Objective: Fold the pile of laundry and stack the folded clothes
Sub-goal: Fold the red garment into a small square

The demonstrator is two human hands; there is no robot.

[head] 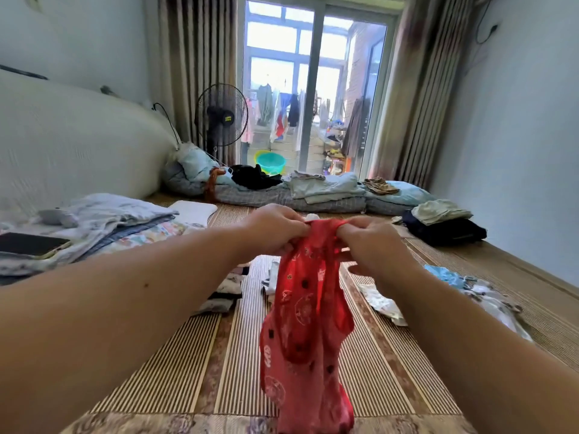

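Both hands are up over the middle of the woven mat [188, 355], holding a red printed garment [304, 324] by its top edge. The left hand [275, 233] has its fingers curled round the bunched cloth at one end and the right hand [369, 245] pinches the other end. The two are close together, so the cloth between them is gathered, not stretched. The rest hangs in a loose twist towards the mat's near edge. I cannot tell whether its lower end touches the mat.

From where I stand this looks like the start of one fold: the piece is held up by its edge and not yet laid flat. Next, I'd judge, the hands need to part along that edge to spread the cloth, then lower it flat onto the bare strip of mat.

Plenty is left to do. Small unfolded pieces lie just beyond the hanging cloth: a striped and white heap [225, 292] to the left, a white printed piece [382, 302] to the right, and a blue and white tangle [470, 283] by the mat's right edge. A folded stack [445, 223], dark under pale, sits at the far right corner and is the likely home for this one. A phone [31, 244] rests on folded bedding [103, 214] by the left edge.
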